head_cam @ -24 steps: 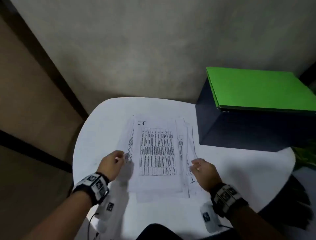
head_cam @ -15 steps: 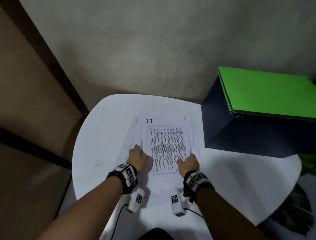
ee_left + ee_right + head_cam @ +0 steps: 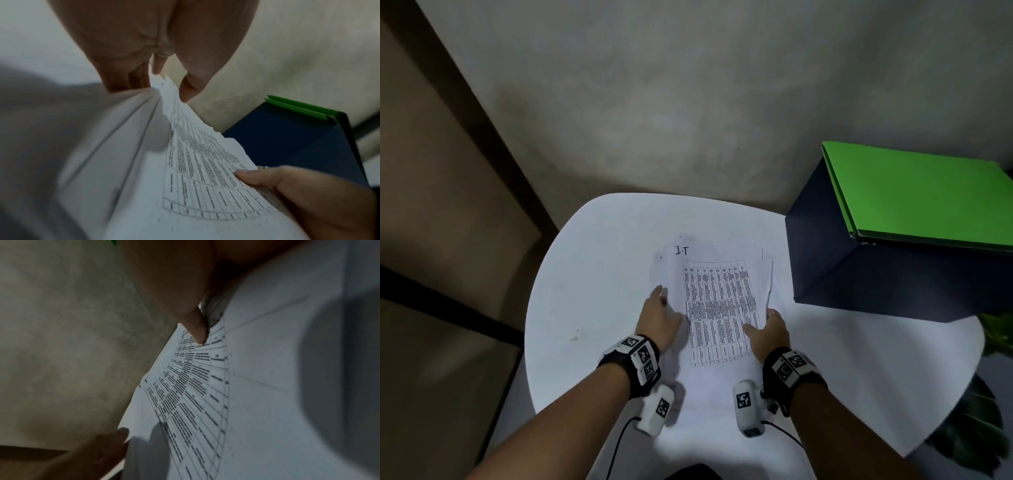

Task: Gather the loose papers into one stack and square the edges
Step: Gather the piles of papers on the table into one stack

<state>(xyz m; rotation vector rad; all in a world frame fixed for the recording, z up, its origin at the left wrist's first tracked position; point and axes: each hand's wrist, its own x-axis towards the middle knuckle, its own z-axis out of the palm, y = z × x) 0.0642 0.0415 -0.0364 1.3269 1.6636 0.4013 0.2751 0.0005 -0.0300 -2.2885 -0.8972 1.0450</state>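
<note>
A stack of printed white papers lies in the middle of the round white table. The top sheet shows a table of text and a handwritten "I.T". A few sheets still stick out at the far right corner. My left hand holds the stack's left edge, thumb on top and fingers along the side. My right hand grips the right edge, thumb on the top sheet and fingers curled round the side. In the left wrist view the papers bow upward between the left hand and the right hand. In the right wrist view the right thumb presses on the printed sheet.
A dark blue box stands on the table right of the papers, with a green folder on top. A grey wall rises just behind the table. Green plant leaves show past the right rim. A small smudge marks the table's left side.
Both hands have moved inward and forward along the sides of the papers. The fanned sheets have been pushed together into a narrower stack.
</note>
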